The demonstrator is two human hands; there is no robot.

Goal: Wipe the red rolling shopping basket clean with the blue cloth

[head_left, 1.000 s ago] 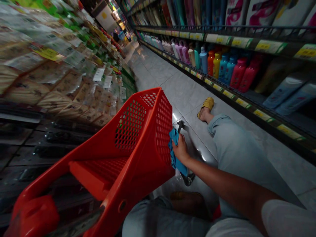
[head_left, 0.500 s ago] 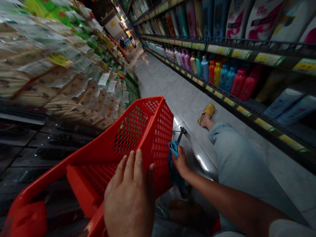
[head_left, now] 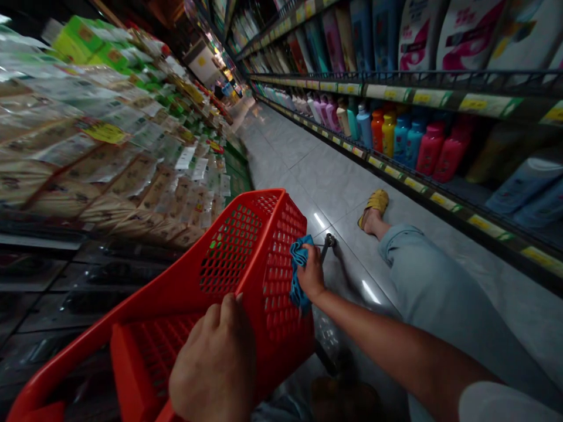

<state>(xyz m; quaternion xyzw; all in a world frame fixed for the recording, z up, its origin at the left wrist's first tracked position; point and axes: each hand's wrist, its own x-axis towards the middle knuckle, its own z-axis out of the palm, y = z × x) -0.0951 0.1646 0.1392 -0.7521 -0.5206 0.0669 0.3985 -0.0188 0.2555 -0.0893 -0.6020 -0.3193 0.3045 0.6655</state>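
Note:
A red plastic shopping cart (head_left: 229, 275) with perforated walls stands tilted across the middle of the view. My left hand (head_left: 215, 357) is closed over its near top rim, the fingertips curled out of sight. On the outer side wall, my right hand (head_left: 312, 273) presses a crumpled blue cloth (head_left: 301, 287) against the mesh. The cart's basket shows a red perforated fold-down panel (head_left: 162, 343) near the handle. A metal leg with a caster (head_left: 329, 240) sticks out beyond my right hand.
Shelves (head_left: 440, 199) of bottles in several colours run along the right. Stacked packaged goods (head_left: 132, 170) fill the left side. Grey floor tiles (head_left: 285, 140) lie between them. My leg in light jeans (head_left: 431, 281) and a foot in a yellow sandal (head_left: 375, 206) extend beside the cart.
My left hand has gone from flat, straight fingers to curling around the cart's rim. My right hand has brought the cloth up against the side wall.

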